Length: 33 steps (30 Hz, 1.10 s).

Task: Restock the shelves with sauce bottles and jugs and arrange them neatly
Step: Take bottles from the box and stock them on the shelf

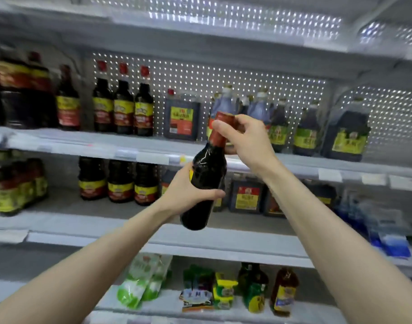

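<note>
I hold a dark sauce bottle [206, 181] with a red neck wrap in front of the shelves, tilted a little to the right. My left hand [185, 191] grips its body from the left. My right hand [243, 136] pinches the red cap and neck at the top. The bottle hangs in the air in front of the upper shelf edge [153, 157]. Behind it on that shelf stand three matching bottles [123, 106] with yellow and red labels, and a square dark jug [182, 115].
Large jugs [346, 134] with yellow-green labels fill the upper shelf at right. The middle shelf [88, 226] carries dark bottles [119, 181] and square jugs [245, 195]. Green pouches [141, 279] and small bottles [283, 291] sit on the bottom shelf. Blue packets [392, 239] lie at far right.
</note>
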### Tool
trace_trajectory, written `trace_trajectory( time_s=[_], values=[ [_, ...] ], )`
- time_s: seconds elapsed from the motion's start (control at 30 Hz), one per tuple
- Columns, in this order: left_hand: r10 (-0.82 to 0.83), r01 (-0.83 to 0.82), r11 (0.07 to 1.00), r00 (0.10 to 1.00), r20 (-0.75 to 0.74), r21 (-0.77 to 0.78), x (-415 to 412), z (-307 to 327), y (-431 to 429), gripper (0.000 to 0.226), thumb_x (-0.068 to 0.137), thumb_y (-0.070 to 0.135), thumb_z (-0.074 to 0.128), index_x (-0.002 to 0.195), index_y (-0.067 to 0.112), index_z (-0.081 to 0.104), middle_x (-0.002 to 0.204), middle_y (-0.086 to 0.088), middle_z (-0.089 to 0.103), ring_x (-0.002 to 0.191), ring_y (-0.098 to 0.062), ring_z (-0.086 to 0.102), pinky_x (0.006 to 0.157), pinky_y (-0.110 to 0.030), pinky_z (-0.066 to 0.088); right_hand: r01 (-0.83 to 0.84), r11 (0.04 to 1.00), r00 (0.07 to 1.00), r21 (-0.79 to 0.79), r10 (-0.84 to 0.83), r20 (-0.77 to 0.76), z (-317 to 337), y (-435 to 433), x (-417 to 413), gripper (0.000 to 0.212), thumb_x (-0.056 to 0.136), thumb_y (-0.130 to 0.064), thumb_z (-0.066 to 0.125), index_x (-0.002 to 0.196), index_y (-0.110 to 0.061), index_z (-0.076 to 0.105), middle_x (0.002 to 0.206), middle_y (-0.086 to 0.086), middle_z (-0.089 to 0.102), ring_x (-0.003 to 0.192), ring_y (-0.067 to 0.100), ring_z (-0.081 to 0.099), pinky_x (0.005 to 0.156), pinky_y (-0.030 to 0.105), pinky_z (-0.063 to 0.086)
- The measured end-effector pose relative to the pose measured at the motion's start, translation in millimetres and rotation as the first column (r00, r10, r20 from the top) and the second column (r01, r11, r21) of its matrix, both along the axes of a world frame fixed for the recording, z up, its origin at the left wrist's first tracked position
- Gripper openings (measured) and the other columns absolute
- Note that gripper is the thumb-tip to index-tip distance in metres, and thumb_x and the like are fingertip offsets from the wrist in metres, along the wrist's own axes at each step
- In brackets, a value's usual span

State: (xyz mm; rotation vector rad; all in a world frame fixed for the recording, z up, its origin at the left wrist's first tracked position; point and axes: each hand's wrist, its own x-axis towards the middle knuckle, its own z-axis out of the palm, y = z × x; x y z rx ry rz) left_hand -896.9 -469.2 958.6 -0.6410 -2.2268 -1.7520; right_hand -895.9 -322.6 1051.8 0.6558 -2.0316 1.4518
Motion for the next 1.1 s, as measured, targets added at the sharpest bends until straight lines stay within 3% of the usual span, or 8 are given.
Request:
trace_trajectory(
  time_s=[0.17, 0.3, 0.37, 0.53, 0.67, 0.83, 1.0, 1.1],
  values=[
    [0.087, -0.087, 0.996, 0.991, -0.104, 0.004, 16.0, 43.8, -27.2, 0.054, 0.064, 0.011, 0.087, 0.109, 0.016, 0.058, 0.098, 0.004, 0.069, 0.084, 0.002, 0.064, 0.068, -0.010, 0.047, -0.197, 0.980, 0.980, -0.023, 0.197, -0.003, 37.6, -27.2, 14.4, 0.012, 0.086, -0.025, 0.071, 0.090, -0.019, 0.062, 0.081, -0.008, 0.066, 0.072, -0.001, 0.062, 0.069, 0.015, 0.049],
    [0.131, -0.129, 0.991, 0.982, -0.133, 0.024, 23.5, 62.2, -50.1, 0.063, 0.055, 0.025, 0.084, 0.112, 0.017, 0.057, 0.101, 0.001, 0.069, 0.091, -0.005, 0.065, 0.078, -0.022, 0.053, -0.299, 0.954, 0.952, -0.017, 0.299, 0.065, 41.0, -57.1, 11.9, 0.018, 0.084, -0.025, 0.074, 0.092, -0.014, 0.062, 0.088, 0.003, 0.067, 0.083, 0.012, 0.064, 0.079, 0.026, 0.052],
    [0.139, -0.136, 0.990, 0.980, -0.144, 0.028, 26.8, 66.9, -63.5, 0.060, 0.058, 0.021, 0.084, 0.112, 0.019, 0.057, 0.101, 0.000, 0.069, 0.092, -0.007, 0.066, 0.082, -0.026, 0.054, -0.340, 0.940, 0.936, -0.020, 0.340, 0.093, 40.6, -75.8, 10.0, 0.026, 0.084, -0.028, 0.074, 0.097, -0.007, 0.065, 0.096, 0.013, 0.070, 0.087, 0.019, 0.067, 0.083, 0.033, 0.053],
    [0.163, -0.161, 0.987, 0.978, -0.132, 0.020, 28.0, 69.8, -103.9, 0.058, 0.058, 0.022, 0.082, 0.109, 0.019, 0.056, 0.098, -0.001, 0.069, 0.088, -0.006, 0.066, 0.074, -0.022, 0.051, -0.419, 0.908, 0.902, 0.021, 0.413, 0.125, 41.9, -118.4, 4.1, 0.033, 0.089, -0.030, 0.067, 0.103, -0.001, 0.066, 0.092, 0.004, 0.073, 0.083, 0.014, 0.070, 0.074, 0.021, 0.054],
    [0.168, -0.168, 0.986, 0.979, -0.115, 0.011, 17.9, 66.6, -145.5, 0.057, 0.066, 0.017, 0.084, 0.114, 0.023, 0.054, 0.099, 0.004, 0.068, 0.090, -0.004, 0.066, 0.075, -0.020, 0.049, -0.435, 0.900, 0.895, 0.032, 0.429, 0.121, 41.6, -159.6, -7.9, 0.031, 0.090, -0.032, 0.065, 0.101, -0.002, 0.066, 0.090, 0.001, 0.073, 0.084, 0.013, 0.070, 0.074, 0.020, 0.054],
    [0.187, -0.186, 0.982, 0.973, -0.135, 0.019, -7.7, 67.1, -206.2, 0.064, 0.058, 0.027, 0.085, 0.114, 0.025, 0.054, 0.101, 0.005, 0.068, 0.094, -0.007, 0.066, 0.080, -0.026, 0.050, -0.408, 0.911, 0.910, 0.058, 0.401, 0.107, 45.1, -222.1, -27.3, 0.029, 0.091, -0.031, 0.064, 0.097, -0.002, 0.068, 0.086, -0.001, 0.072, 0.078, 0.008, 0.069, 0.069, 0.016, 0.051],
    [0.113, -0.120, 0.993, 0.977, -0.182, -0.023, -43.0, 73.8, -290.5, 0.057, 0.067, 0.012, 0.084, 0.114, 0.023, 0.054, 0.098, 0.008, 0.067, 0.092, -0.002, 0.065, 0.077, -0.019, 0.049, -0.349, 0.937, 0.935, 0.005, 0.348, 0.070, 43.3, -302.7, -59.6, 0.027, 0.091, -0.030, 0.065, 0.098, -0.004, 0.067, 0.094, 0.004, 0.074, 0.084, 0.015, 0.071, 0.073, 0.022, 0.053],
    [0.091, -0.102, 0.994, 0.978, -0.186, -0.050, -65.4, 79.4, -339.2, 0.058, 0.067, 0.013, 0.085, 0.115, 0.022, 0.054, 0.100, 0.008, 0.067, 0.091, 0.001, 0.064, 0.073, -0.014, 0.048, -0.314, 0.949, 0.948, 0.004, 0.313, 0.061, 46.5, -349.9, -75.9, 0.026, 0.091, -0.028, 0.064, 0.099, -0.004, 0.066, 0.093, 0.003, 0.073, 0.082, 0.012, 0.070, 0.070, 0.018, 0.053]
  ],
)
